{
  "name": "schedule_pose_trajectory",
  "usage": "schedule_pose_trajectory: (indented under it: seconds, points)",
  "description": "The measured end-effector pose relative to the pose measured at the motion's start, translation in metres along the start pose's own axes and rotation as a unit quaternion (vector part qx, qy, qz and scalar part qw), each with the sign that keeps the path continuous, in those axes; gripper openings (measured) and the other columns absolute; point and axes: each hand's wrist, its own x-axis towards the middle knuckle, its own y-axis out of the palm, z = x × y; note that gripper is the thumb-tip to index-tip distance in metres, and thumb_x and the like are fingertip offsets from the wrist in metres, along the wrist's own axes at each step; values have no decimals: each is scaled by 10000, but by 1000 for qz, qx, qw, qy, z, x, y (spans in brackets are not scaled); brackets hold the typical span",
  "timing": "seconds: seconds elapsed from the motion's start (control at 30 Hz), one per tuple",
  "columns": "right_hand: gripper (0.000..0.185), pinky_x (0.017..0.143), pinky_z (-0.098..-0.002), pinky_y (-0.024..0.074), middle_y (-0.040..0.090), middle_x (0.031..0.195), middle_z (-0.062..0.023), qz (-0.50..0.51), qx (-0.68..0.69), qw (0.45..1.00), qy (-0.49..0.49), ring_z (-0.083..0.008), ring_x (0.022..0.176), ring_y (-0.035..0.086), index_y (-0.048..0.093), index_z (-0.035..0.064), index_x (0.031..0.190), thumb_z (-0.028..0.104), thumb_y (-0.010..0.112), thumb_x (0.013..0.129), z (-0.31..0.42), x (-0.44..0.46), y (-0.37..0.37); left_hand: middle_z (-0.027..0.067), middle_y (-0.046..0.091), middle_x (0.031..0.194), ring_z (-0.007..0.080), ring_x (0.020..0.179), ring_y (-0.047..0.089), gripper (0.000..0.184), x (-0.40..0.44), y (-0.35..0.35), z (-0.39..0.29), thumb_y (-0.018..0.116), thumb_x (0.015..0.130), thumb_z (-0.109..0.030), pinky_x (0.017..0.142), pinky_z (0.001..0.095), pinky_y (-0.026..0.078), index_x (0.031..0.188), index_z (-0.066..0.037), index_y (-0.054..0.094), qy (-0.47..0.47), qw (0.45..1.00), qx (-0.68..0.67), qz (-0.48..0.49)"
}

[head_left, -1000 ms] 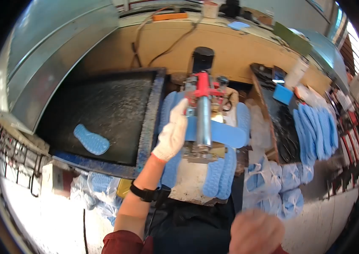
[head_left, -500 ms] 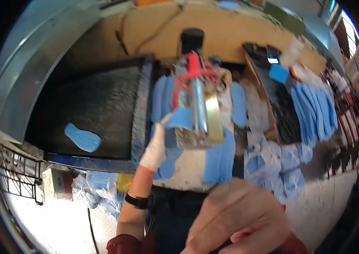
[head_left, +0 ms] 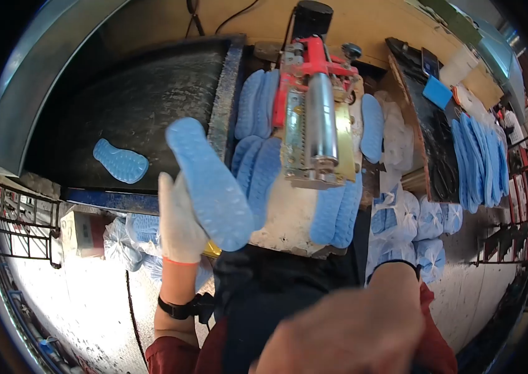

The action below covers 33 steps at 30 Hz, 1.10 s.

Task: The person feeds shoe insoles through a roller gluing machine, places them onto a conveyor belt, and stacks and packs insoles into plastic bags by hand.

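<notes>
My left hand [head_left: 180, 219], in a white glove, holds a blue insole [head_left: 209, 184] with a bumpy surface, raised over the front right corner of the black tray. My bare right hand [head_left: 345, 330] is blurred at the bottom of the view, close to the camera, and its fingers cannot be made out. Beyond my hands stands a small machine [head_left: 321, 121] with a red frame and a metal roller. Blue insoles [head_left: 336, 209] lie on both sides of it. Another insole [head_left: 120, 161] lies flat in the dark tray [head_left: 230, 68].
On the right, a black side shelf [head_left: 423, 134] carries a stack of blue pieces [head_left: 479, 159] and a small blue block [head_left: 437, 92]. Clear bags of blue items [head_left: 401, 215] sit below it. More bags [head_left: 124, 243] and a box [head_left: 80, 234] are under the tray.
My left hand has moved from the machine to the left and nearer, now with an insole in it. The blue piece under the roller is gone. My right hand remains low and blurred.
</notes>
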Motion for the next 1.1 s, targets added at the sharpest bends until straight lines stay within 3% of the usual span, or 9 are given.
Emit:
schedule_pose_trajectory:
  seconds: [0.03, 0.13, 0.2, 0.33, 0.53, 0.63, 0.73, 0.87, 1.1]
  points:
    - [350, 849, -352, 519, 629, 1139, -206, 152, -203, 964, 80, -284, 1020, 641, 537, -28, 1217, 224, 511, 974, 15, 6, -30, 113, 586, 1223, 258, 1197, 529, 642, 11, -21, -14, 233, 1003, -525, 1056, 394, 389, 1307, -5, 454, 7, 1000, -2, -2]
    - [356, 846, -329, 524, 652, 1118, -106, -110, -355, 820, 436, -216, 993, 653, 552, 30, 1215, 263, 600, 951, -69, -85, -111, 98, 595, 1148, 266, 1180, 536, 426, 89, -123, -61, 396, 977, -344, 1030, 392, 413, 1250, -24, 465, 215, 818, 534, -14]
    - [373, 777, -306, 536, 649, 1059, -92, -349, -232, 827, 374, -197, 967, 644, 466, 24, 1298, 208, 553, 985, -128, -132, -153, 93, 597, 1116, 252, 1150, 552, 362, 104, -102, -102, 519, 889, -45, 986, 382, 448, 1242, -29, 441, 91, 994, -31, -46]
    - [733, 758, -317, 550, 585, 1132, -167, -437, -434, 700, 362, -230, 950, 638, 277, 3, 1435, 265, 689, 889, -185, -114, -196, 230, 537, 1300, 307, 1230, 528, 728, 165, -152, -141, 606, 806, -43, 1015, 342, 429, 1451, -29, 269, 191, 563, 729, -337]
    - [1132, 762, -326, 549, 487, 1209, -226, -575, -452, 627, 270, -261, 931, 619, 151, -9, 1487, 225, 876, 650, -217, -100, -215, 257, 552, 1257, 353, 1203, 531, 545, 183, -160, -178, 561, 859, -101, 1007, 375, 430, 1368, -9, 390, 192, 508, 771, -334]
    - [1060, 744, -347, 542, 522, 1112, -192, -568, -418, 645, 294, -247, 919, 603, 204, 18, 1463, 227, 867, 662, -225, -119, -226, 259, 536, 1277, 434, 1214, 497, 508, 158, -107, -189, 329, 979, -371, 1008, 442, 416, 1364, -54, 421, 154, 652, 544, -506]
    - [714, 748, -386, 525, 577, 986, -156, -494, -565, 619, 232, -252, 889, 609, 452, 7, 1293, 229, 823, 726, -225, -135, -224, 139, 491, 1319, 238, 1194, 516, 524, 111, -96, -142, 471, 988, -320, 1050, 354, 397, 1377, 26, 414, 377, 837, 326, -227]
    - [407, 800, -451, 498, 598, 995, -187, -388, -842, 348, 140, -350, 938, 606, 623, -9, 1012, 190, 800, 703, -149, -151, -190, 199, 458, 1358, 268, 1242, 499, 481, 28, -57, -67, 447, 1004, -216, 1013, 384, 439, 1395, 54, 369, 385, 830, 383, -128]
    - [695, 757, -406, 494, 580, 1024, -174, -531, -680, 415, 290, -321, 907, 568, 467, -55, 1278, 127, 781, 686, -120, -206, -177, 211, 526, 1266, 274, 1144, 566, 437, -11, -6, -10, 401, 965, -94, 974, 366, 465, 1367, 76, 388, 341, 858, 358, -136]
